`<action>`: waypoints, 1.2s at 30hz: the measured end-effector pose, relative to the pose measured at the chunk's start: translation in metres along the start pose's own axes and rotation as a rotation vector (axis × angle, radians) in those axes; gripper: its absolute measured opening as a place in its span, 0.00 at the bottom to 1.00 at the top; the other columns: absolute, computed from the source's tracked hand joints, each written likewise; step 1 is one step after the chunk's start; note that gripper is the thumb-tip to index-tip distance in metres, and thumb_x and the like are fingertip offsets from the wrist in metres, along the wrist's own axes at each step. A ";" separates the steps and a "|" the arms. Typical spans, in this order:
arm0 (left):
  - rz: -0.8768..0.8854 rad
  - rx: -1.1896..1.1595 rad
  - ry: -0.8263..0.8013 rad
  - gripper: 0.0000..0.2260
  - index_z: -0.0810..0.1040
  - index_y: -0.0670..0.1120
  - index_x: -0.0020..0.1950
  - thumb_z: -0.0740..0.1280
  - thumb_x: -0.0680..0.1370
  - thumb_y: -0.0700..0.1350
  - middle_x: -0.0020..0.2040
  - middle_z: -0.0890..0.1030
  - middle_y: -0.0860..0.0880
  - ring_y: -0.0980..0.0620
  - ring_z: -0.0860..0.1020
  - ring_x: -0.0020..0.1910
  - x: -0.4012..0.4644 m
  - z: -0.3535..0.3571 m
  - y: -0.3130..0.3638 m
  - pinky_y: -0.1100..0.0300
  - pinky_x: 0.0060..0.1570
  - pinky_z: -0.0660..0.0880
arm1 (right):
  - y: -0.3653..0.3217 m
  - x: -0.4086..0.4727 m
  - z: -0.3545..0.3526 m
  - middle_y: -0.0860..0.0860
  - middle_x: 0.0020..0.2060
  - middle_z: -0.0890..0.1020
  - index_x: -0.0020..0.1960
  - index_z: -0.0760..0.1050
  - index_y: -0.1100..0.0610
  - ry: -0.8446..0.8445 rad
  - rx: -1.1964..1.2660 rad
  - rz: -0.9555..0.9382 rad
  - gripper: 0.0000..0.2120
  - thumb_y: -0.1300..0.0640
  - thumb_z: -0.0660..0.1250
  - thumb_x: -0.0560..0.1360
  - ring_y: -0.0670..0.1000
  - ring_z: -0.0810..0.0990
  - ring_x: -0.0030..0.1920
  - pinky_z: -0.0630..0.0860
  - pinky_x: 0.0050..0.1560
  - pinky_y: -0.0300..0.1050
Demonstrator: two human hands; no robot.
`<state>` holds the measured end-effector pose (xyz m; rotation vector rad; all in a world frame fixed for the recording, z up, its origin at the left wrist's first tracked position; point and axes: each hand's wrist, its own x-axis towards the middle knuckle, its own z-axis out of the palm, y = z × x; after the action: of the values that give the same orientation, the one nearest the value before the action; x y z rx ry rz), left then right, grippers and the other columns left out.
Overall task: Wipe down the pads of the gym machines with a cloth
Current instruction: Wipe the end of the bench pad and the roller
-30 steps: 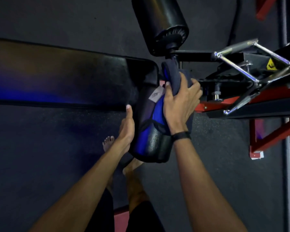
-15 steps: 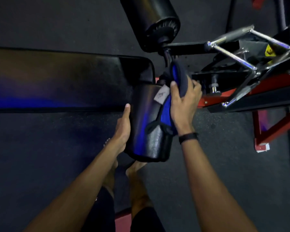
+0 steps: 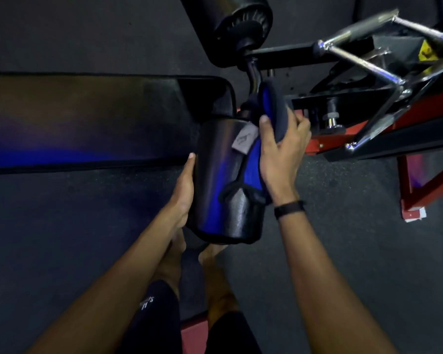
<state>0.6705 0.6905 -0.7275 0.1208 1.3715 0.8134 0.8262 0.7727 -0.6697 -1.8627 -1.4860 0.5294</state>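
Observation:
A black roller pad (image 3: 223, 190) hangs from the machine's bar in the middle of the head view. A dark blue cloth (image 3: 269, 108) with a grey tag lies along the pad's right side and over its top end. My right hand (image 3: 279, 154) grips the cloth against the pad, thumb on the near face and fingers curled over the bunched upper part. On the pad's left side my left hand (image 3: 183, 190) rests flat with straight fingers. A second black roller pad (image 3: 230, 19) sits higher up on the same bar. The long black bench pad (image 3: 87, 118) stretches off to the left.
Chrome handles (image 3: 368, 65) and the red and black machine frame (image 3: 394, 129) stand close on the right. Dark rubber flooring (image 3: 62, 226) lies around. My bare feet (image 3: 212, 261) are under the roller pad.
My right hand has slid the cloth up along the pad's right side towards its top end. The left hand has stayed on the pad's left side.

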 end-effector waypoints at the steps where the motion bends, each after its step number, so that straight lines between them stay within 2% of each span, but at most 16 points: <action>1: -0.005 -0.010 0.004 0.29 0.81 0.45 0.65 0.57 0.80 0.67 0.59 0.84 0.43 0.44 0.81 0.61 0.001 -0.001 -0.002 0.48 0.67 0.73 | 0.000 -0.004 0.001 0.61 0.63 0.73 0.71 0.73 0.58 -0.002 0.001 0.002 0.31 0.39 0.59 0.77 0.61 0.71 0.63 0.61 0.61 0.40; 4: -0.024 -0.002 0.010 0.29 0.83 0.44 0.60 0.55 0.82 0.65 0.54 0.85 0.42 0.44 0.83 0.54 -0.002 -0.002 -0.007 0.50 0.60 0.77 | 0.006 -0.087 -0.021 0.58 0.70 0.68 0.76 0.68 0.51 -0.047 0.053 -0.042 0.27 0.41 0.62 0.80 0.54 0.67 0.70 0.61 0.70 0.44; 7: -0.034 0.024 0.019 0.34 0.84 0.47 0.61 0.59 0.75 0.73 0.56 0.85 0.42 0.42 0.83 0.56 -0.005 0.000 -0.002 0.44 0.65 0.75 | 0.010 -0.169 -0.048 0.51 0.71 0.64 0.77 0.65 0.46 -0.114 0.071 0.013 0.27 0.36 0.58 0.81 0.47 0.62 0.72 0.63 0.71 0.47; 10: -0.021 0.004 0.032 0.37 0.84 0.49 0.61 0.62 0.68 0.76 0.56 0.85 0.43 0.43 0.82 0.57 -0.001 -0.002 -0.002 0.42 0.67 0.73 | 0.005 -0.122 -0.038 0.55 0.69 0.66 0.75 0.69 0.49 -0.133 0.052 -0.035 0.25 0.44 0.64 0.80 0.50 0.65 0.70 0.64 0.70 0.52; 12: -0.009 0.008 0.044 0.35 0.83 0.49 0.62 0.62 0.70 0.74 0.57 0.85 0.44 0.44 0.82 0.59 -0.003 0.000 -0.002 0.44 0.68 0.72 | -0.011 -0.060 -0.017 0.60 0.67 0.70 0.73 0.72 0.52 -0.079 -0.071 -0.117 0.25 0.49 0.67 0.78 0.57 0.68 0.66 0.66 0.66 0.54; 15: -0.008 0.044 0.087 0.33 0.82 0.48 0.63 0.60 0.75 0.72 0.57 0.85 0.45 0.46 0.82 0.58 -0.008 0.003 0.001 0.46 0.68 0.73 | -0.030 -0.003 0.005 0.62 0.65 0.74 0.70 0.75 0.51 -0.014 -0.310 -0.201 0.24 0.49 0.68 0.75 0.64 0.72 0.59 0.67 0.57 0.55; 18: -0.056 0.140 0.182 0.41 0.81 0.53 0.62 0.57 0.66 0.81 0.60 0.83 0.46 0.43 0.81 0.60 -0.027 0.007 -0.001 0.40 0.68 0.70 | -0.029 -0.059 -0.013 0.61 0.70 0.68 0.75 0.69 0.49 -0.089 -0.317 -0.276 0.29 0.54 0.68 0.74 0.62 0.69 0.61 0.67 0.59 0.56; 20: -0.014 0.267 0.283 0.36 0.83 0.61 0.50 0.54 0.62 0.84 0.54 0.85 0.47 0.41 0.81 0.56 -0.045 0.012 0.006 0.36 0.66 0.70 | -0.018 -0.118 -0.033 0.60 0.71 0.65 0.76 0.66 0.49 -0.157 -0.263 -0.258 0.33 0.57 0.68 0.72 0.60 0.68 0.61 0.68 0.59 0.58; 22: 0.075 0.325 0.359 0.29 0.82 0.59 0.41 0.53 0.67 0.79 0.48 0.84 0.49 0.43 0.81 0.53 -0.059 0.017 0.017 0.36 0.64 0.71 | -0.016 -0.149 -0.045 0.59 0.69 0.65 0.75 0.66 0.48 -0.197 -0.220 -0.233 0.32 0.56 0.65 0.71 0.60 0.69 0.60 0.70 0.57 0.58; 24: 0.116 0.297 0.442 0.26 0.81 0.55 0.42 0.54 0.74 0.73 0.49 0.84 0.49 0.44 0.81 0.53 -0.052 0.015 0.027 0.39 0.63 0.73 | -0.022 -0.121 -0.037 0.60 0.68 0.67 0.73 0.68 0.48 -0.184 -0.166 -0.228 0.29 0.56 0.65 0.72 0.59 0.68 0.60 0.70 0.57 0.58; 25: 0.103 0.233 0.433 0.25 0.82 0.53 0.43 0.55 0.77 0.70 0.50 0.84 0.47 0.44 0.81 0.52 -0.042 0.011 0.029 0.41 0.61 0.75 | -0.028 -0.096 -0.027 0.61 0.67 0.69 0.73 0.70 0.49 -0.158 -0.166 -0.239 0.28 0.56 0.67 0.72 0.59 0.68 0.61 0.69 0.58 0.57; 27: -0.008 0.097 0.268 0.26 0.82 0.47 0.48 0.55 0.81 0.66 0.50 0.85 0.44 0.46 0.83 0.49 -0.024 0.009 0.033 0.50 0.55 0.78 | -0.043 -0.039 -0.005 0.62 0.65 0.72 0.70 0.75 0.51 -0.084 -0.248 -0.274 0.26 0.53 0.69 0.72 0.61 0.71 0.59 0.67 0.57 0.54; 30: -0.141 0.001 0.030 0.27 0.83 0.46 0.51 0.52 0.83 0.64 0.49 0.86 0.47 0.52 0.83 0.47 -0.018 0.011 0.031 0.59 0.48 0.76 | -0.053 0.001 0.013 0.60 0.65 0.75 0.68 0.77 0.50 0.001 -0.398 -0.245 0.24 0.49 0.70 0.72 0.63 0.73 0.56 0.66 0.54 0.54; 32: -0.132 0.024 -0.029 0.25 0.81 0.47 0.58 0.51 0.84 0.61 0.54 0.84 0.50 0.53 0.81 0.51 -0.029 0.014 0.027 0.62 0.48 0.75 | -0.050 -0.040 0.002 0.59 0.70 0.69 0.73 0.72 0.49 -0.062 -0.449 -0.284 0.28 0.50 0.67 0.73 0.61 0.70 0.60 0.64 0.57 0.54; 34: -0.075 0.043 -0.022 0.22 0.76 0.46 0.67 0.52 0.85 0.58 0.59 0.80 0.49 0.51 0.78 0.54 -0.043 0.017 0.025 0.60 0.45 0.76 | -0.041 -0.104 -0.020 0.58 0.72 0.64 0.76 0.68 0.49 -0.163 -0.400 -0.327 0.31 0.51 0.62 0.72 0.60 0.67 0.63 0.62 0.61 0.54; 36: -0.066 0.004 0.064 0.24 0.77 0.44 0.64 0.55 0.84 0.61 0.61 0.80 0.46 0.49 0.78 0.57 -0.045 0.016 0.025 0.54 0.49 0.78 | -0.032 -0.155 -0.039 0.59 0.70 0.64 0.76 0.69 0.50 -0.230 -0.336 -0.303 0.34 0.52 0.62 0.68 0.61 0.68 0.61 0.62 0.58 0.53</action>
<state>0.6750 0.6890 -0.6734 0.0523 1.4302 0.7651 0.7903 0.6177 -0.6353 -1.8153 -2.0750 0.3741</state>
